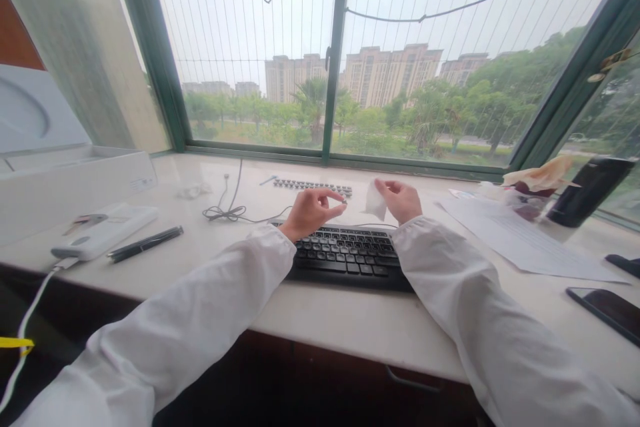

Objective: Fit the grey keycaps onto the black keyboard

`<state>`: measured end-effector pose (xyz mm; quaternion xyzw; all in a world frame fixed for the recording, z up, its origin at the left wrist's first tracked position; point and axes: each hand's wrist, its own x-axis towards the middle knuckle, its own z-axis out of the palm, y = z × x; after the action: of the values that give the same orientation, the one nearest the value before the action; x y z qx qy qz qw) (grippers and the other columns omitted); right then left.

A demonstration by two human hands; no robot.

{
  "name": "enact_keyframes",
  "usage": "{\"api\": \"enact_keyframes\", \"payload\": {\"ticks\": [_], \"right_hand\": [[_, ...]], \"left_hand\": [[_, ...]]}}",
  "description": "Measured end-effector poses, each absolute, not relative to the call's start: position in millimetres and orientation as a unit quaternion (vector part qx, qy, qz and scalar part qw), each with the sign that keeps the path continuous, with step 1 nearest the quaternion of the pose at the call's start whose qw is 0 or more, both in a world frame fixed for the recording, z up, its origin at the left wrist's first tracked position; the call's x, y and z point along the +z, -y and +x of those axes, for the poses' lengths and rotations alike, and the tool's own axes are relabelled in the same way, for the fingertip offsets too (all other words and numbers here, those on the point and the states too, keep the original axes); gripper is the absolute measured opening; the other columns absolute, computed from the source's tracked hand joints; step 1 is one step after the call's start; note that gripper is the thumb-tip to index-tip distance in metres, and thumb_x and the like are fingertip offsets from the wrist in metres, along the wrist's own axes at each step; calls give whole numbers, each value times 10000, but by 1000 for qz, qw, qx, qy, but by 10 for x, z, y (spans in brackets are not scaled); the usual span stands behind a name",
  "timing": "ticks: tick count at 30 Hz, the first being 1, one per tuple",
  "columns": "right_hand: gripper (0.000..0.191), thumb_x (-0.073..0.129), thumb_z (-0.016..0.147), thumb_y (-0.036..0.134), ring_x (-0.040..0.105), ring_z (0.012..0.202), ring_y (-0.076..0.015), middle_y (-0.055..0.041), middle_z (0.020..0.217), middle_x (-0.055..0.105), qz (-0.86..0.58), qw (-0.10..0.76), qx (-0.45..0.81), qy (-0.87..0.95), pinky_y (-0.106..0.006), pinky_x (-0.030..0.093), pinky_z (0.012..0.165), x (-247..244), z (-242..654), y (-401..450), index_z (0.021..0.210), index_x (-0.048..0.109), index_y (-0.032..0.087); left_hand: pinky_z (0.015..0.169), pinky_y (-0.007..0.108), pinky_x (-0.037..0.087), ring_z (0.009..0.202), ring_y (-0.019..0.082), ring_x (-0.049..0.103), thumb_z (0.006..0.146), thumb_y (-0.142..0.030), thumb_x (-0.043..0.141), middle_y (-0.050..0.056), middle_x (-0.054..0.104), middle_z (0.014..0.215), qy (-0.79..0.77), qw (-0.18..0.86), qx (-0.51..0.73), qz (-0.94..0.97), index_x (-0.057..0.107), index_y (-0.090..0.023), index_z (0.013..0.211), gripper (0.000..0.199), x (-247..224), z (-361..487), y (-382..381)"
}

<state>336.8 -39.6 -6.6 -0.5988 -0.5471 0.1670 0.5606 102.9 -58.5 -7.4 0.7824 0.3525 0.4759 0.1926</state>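
Above the black keyboard (345, 250), my left hand (315, 210) is closed in a pinch, thumb and forefinger holding a small dark piece that looks like a keycap (345, 201). To its right, my right hand (401, 200) grips a white tissue (375, 201) that hangs down from the fingertips. The two hands are apart. Behind them, several loose keycaps (313, 185) are laid out in rows on the white counter. My left hand and sleeve cover the keyboard's left end.
A coiled black cable (225, 213), a pen (145, 245), a white power bank (107, 233) and an open white box (75, 180) lie leftward. On the right are paper sheets (520, 237), a phone (607, 310) and a leaning black cylinder (590, 193). A window (327, 80) stands behind.
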Motion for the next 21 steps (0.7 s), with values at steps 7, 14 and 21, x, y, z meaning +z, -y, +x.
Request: {"api": "enact_keyframes", "payload": {"ticks": [7,14,21], "right_hand": [[489,686,744,361,614,924,-254,-100,946,695,-726,328,10,604,-355,434,820,-107,3388,442,1197,607,196],[470,520,827,602,563,704,-168,-56,790,683,-524,347,194,753,-297,404,683,-53,3093,550,837,722,178],[500,661,720,596,531,692,-149,-25,779,662,-444,339,314,768,-282,382,645,-106,3000,562,939,725,151]], "left_hand": [[581,213,365,520,81,454,727,-283,698,-67,483,547,-334,46,438,833,733,-210,893,185,-113,1014,588],[589,202,373,533,77,486,731,-197,679,-73,500,565,-332,18,438,835,728,-231,921,199,-103,984,550],[562,190,361,516,68,482,763,-175,645,-74,493,549,-296,-6,425,855,730,-224,902,171,-143,1003,537]]}}
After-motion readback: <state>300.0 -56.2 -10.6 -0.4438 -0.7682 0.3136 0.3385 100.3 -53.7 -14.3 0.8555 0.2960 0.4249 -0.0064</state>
